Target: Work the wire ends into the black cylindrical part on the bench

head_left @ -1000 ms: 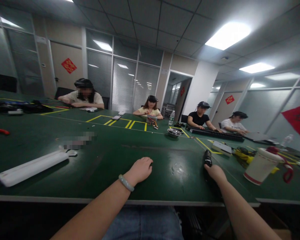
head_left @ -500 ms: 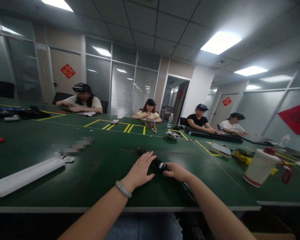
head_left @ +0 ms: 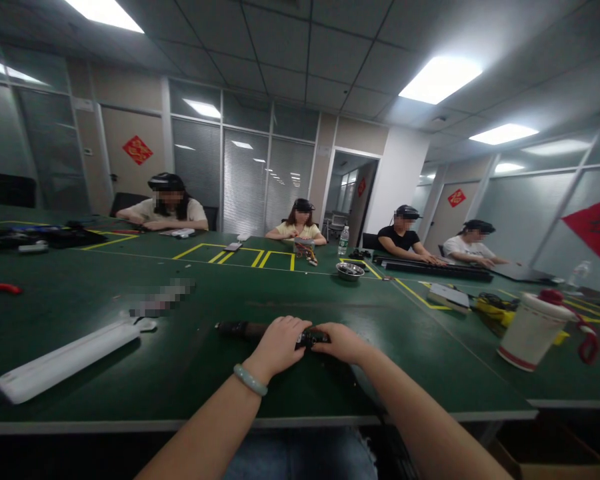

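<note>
Clamping a black cylindrical tool (head_left: 240, 331) on or just above the green counter (head_left: 410, 320), with the left hand (head_left: 281, 343) closed over its middle and the right hand (head_left: 345, 342) closed round its three-o'clock end. Between a long white bar (head_left: 73, 359) at nine and a pale cup (head_left: 533, 333) at three.

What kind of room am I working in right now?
Probably an office or meeting room used as a shared workspace: glass partitions line the back, light panels sit in the ceiling, and several people sit around a large green table.
</note>
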The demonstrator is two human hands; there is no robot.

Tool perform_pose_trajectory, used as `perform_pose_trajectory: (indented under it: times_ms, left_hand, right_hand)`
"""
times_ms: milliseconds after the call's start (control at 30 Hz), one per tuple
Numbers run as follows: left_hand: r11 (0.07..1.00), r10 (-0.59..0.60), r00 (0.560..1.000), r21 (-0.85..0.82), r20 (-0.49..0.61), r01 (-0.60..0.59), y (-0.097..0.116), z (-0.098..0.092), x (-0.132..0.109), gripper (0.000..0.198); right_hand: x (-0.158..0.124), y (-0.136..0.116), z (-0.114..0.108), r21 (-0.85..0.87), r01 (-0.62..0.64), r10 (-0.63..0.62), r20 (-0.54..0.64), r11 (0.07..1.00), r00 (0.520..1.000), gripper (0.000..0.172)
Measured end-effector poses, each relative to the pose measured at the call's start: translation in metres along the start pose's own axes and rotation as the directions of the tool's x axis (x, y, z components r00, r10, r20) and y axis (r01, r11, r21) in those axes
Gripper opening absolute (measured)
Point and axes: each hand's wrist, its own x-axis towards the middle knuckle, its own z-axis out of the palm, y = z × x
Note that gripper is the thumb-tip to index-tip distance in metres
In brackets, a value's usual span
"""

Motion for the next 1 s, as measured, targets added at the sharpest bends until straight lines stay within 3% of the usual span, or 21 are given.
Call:
perform_pose_trajectory:
  times_ms: [133,233,333,433,600,700,833,1000]
  left_hand:
    - [1.000,0.009,1.000,0.023,0.011,-0.009,0.000,-0.001,-0.002,0.046]
    - [1.000,0.013,1.000,0.019,0.011,-0.013,0.002,0.001,-0.002,0.042]
    - [0.999,0.030,0.999,0.015,0.011,-0.030,0.005,0.002,-0.001,0.031]
    - [0.998,0.063,0.998,0.014,0.029,-0.064,0.010,0.003,0.001,0.022]
    - [0.999,0.044,0.997,0.017,0.067,-0.045,0.017,0.004,0.003,0.014]
    - [0.999,0.019,0.997,0.027,0.081,-0.021,0.017,0.004,0.004,0.012]
    - [0.999,0.034,0.994,0.016,0.103,-0.035,0.015,0.004,0.005,0.010]
    - [0.998,0.055,0.994,0.001,0.096,-0.056,0.013,0.003,0.007,0.009]
  right_hand:
    - [-0.029,0.003,-0.016,-0.051,-0.068,0.064,-0.078,0.996,0.995,0.064]
    - [-0.049,0.004,-0.027,-0.128,-0.053,0.041,-0.088,0.990,0.995,0.048]
    - [-0.062,0.004,-0.031,-0.232,-0.031,0.036,0.018,0.972,0.999,0.027]
    - [-0.066,0.002,-0.030,-0.300,-0.020,0.051,0.096,0.954,0.994,0.026]
    - [-0.060,-0.007,-0.026,-0.319,-0.005,0.033,0.084,0.948,0.996,0.033]
    - [-0.057,-0.015,-0.028,-0.284,0.049,-0.004,0.155,0.958,0.988,0.022]
    - [-0.055,-0.021,-0.032,-0.125,0.106,-0.072,0.251,0.986,0.965,0.029]
    - [-0.046,-0.013,-0.024,0.127,-0.050,0.001,0.360,0.991,0.933,0.027]
